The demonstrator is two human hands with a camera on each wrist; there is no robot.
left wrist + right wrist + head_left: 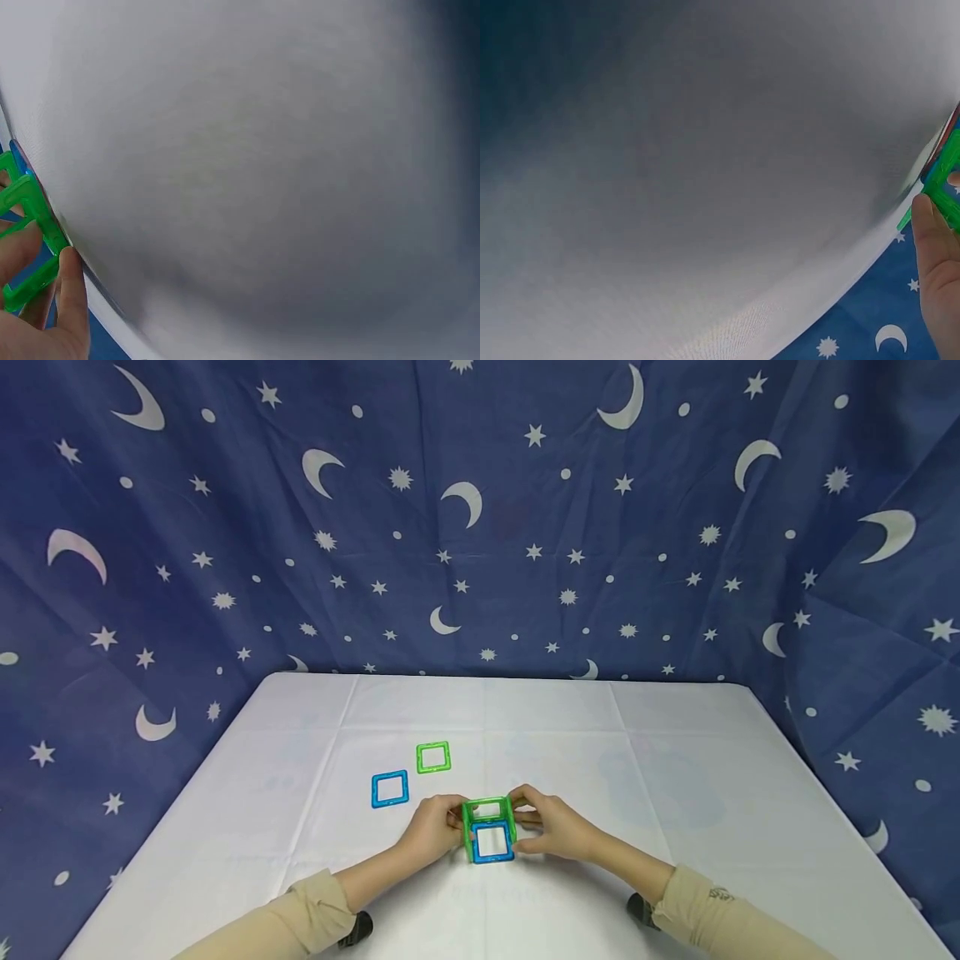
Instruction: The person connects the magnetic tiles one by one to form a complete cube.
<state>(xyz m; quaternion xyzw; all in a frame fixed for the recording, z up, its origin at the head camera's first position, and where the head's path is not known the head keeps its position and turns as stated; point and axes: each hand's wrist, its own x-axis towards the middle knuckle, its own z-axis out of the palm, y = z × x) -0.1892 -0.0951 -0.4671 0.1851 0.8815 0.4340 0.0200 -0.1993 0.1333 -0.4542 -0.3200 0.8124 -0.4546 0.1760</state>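
Between the two hands stands a small open box of magnetic square frame tiles. A blue tile lies at its bottom, with a green tile upright behind and green tiles at the left and right sides. My left hand grips the left green tile; in the left wrist view its thumb and fingers are around the green frame. On the other side my right hand holds the right green tile, its far fingertips partly hidden behind. Only part of that tile shows in the right wrist view.
Left of the box, a loose blue square tile and a loose green square tile lie flat on the white-covered table. A dark blue curtain with moons and stars hangs behind the table's far edge.
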